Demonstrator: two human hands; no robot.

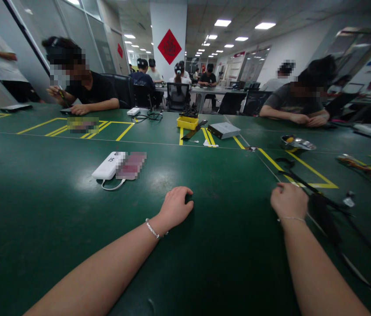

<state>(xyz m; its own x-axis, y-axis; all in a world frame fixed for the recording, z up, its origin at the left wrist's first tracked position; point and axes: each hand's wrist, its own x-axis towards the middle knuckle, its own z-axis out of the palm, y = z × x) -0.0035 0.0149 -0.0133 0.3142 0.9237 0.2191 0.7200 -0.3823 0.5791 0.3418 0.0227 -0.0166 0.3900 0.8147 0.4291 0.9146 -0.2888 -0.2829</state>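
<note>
My left hand [176,206] rests on the green tabletop [133,245], its fingers bent, with a gap between thumb and forefinger and nothing in it. Farther off to its left lie a white power bank [108,166] marked 15 and a blurred-out flat phone-like thing [131,166], with a short white cable [113,188] looping from the power bank to it. My right hand [289,202] is closed, fingers curled in and partly hidden, so what it may hold does not show. Right beside it runs a black cable [325,219] with a thicker dark section.
Yellow tape lines mark the far table. A yellow bin [187,123], a grey box [224,130], a metal dish [297,142] and bundled coloured wires [366,166] stand or lie about. Across the table sit a person on the left [83,85] and another on the right [299,96].
</note>
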